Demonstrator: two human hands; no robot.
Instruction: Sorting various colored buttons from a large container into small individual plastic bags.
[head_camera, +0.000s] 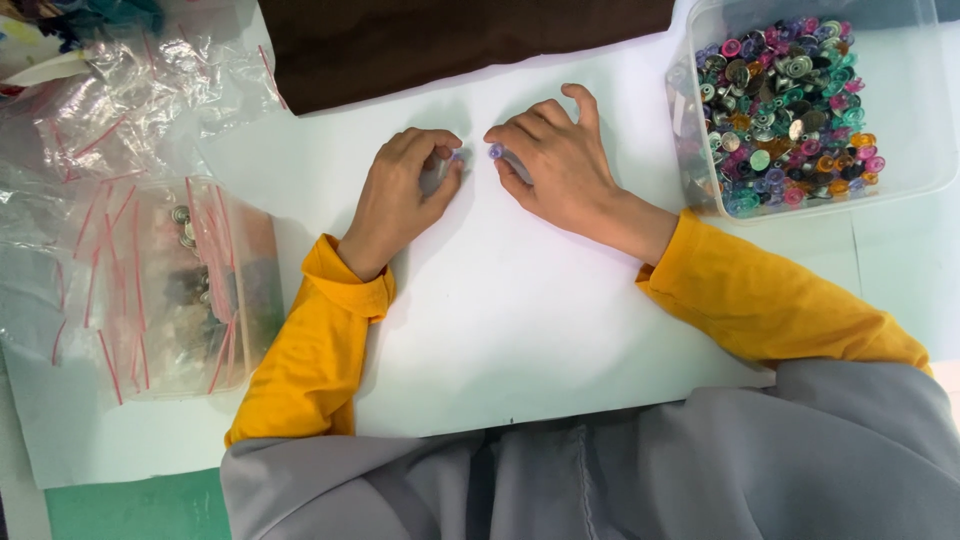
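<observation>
— Which way does the small purple piece (496, 151) point?

— Left, toward the left hand (405, 190); it's too small to make out a long axis. The right hand (560, 160) pinches it at the fingertips, on the white sheet (520, 320).

— And the left hand?

— Fingers curled narrow around another pale bit (456, 156), mostly hidden.

— Its look?

— Round, lilac, like those in the clear tub (900, 150) at far right.

Hands: left hand (400, 195) and right hand (555, 165) mid-sheet (520, 320), fingertips near each other.
Far right corner: tub (915, 100) holding buttons (785, 115).
Left edge: bags (170, 285).
Far edge: cloth (450, 40).
</observation>
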